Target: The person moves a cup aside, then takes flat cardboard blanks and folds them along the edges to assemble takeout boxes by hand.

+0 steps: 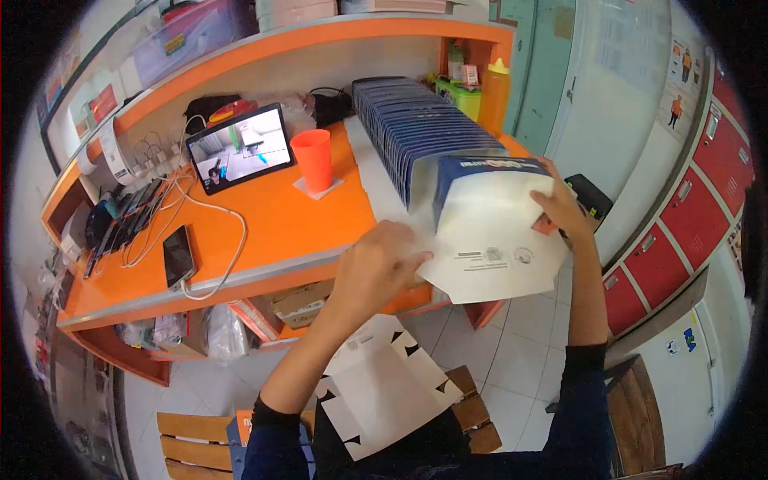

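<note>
A partly folded cardboard box [492,212], white inside with a dark blue printed panel, lies at the front end of a long row of dark blue folded boxes [432,120]. My right hand [562,206] grips its right side, thumb on the white face and fingers behind the edge. Beside its lower left edge is my left hand [378,268], slightly blurred, with thumb and fingers apart; whether the thumb touches the cardboard is unclear. On my lap rests a flat white cardboard sheet [388,392] with black slots along its sides.
The orange desk [320,228] carries a tablet [242,150], an orange cup [313,158], a phone with a cable [179,256] and a yellow bottle [495,96]. Red lockers [658,254] stand right. A wooden chair [640,424] is at lower right.
</note>
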The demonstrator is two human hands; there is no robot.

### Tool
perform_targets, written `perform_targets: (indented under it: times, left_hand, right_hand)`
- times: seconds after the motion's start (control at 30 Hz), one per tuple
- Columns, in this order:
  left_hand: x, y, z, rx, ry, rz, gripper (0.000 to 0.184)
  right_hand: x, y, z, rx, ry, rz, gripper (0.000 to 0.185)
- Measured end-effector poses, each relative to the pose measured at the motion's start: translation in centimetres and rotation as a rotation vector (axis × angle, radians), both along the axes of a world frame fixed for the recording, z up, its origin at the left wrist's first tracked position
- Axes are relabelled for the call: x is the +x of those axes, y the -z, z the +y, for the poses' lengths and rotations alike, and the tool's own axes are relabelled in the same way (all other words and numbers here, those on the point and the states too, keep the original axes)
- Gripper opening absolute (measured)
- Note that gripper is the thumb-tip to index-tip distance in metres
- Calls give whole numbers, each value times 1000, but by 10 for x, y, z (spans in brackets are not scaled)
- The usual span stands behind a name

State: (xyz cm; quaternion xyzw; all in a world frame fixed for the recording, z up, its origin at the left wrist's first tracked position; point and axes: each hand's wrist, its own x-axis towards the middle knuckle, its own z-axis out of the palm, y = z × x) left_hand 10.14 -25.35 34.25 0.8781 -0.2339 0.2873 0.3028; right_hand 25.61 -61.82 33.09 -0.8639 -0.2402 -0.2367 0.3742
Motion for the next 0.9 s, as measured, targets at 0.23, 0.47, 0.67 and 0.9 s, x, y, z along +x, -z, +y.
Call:
perform_targets:
  times: [0.23, 0.47, 0.67, 0.9]
  left_hand:
    - [53, -2, -19, 66, -202, 244, 50]
    - [68, 10, -12, -90, -117, 223, 51]
    - [78, 17, -13, -77, -3, 244, 48]
    - [76, 14, -9, -169, -101, 202, 57]
  right_hand:
    - [-29, -47, 64, 142, 19, 350, 59]
    - [-42, -49, 51, 325, -142, 414, 60]
    - [-32, -47, 37, 184, -70, 341, 58]
    - [-40, -55, 56, 309, -105, 397, 65]
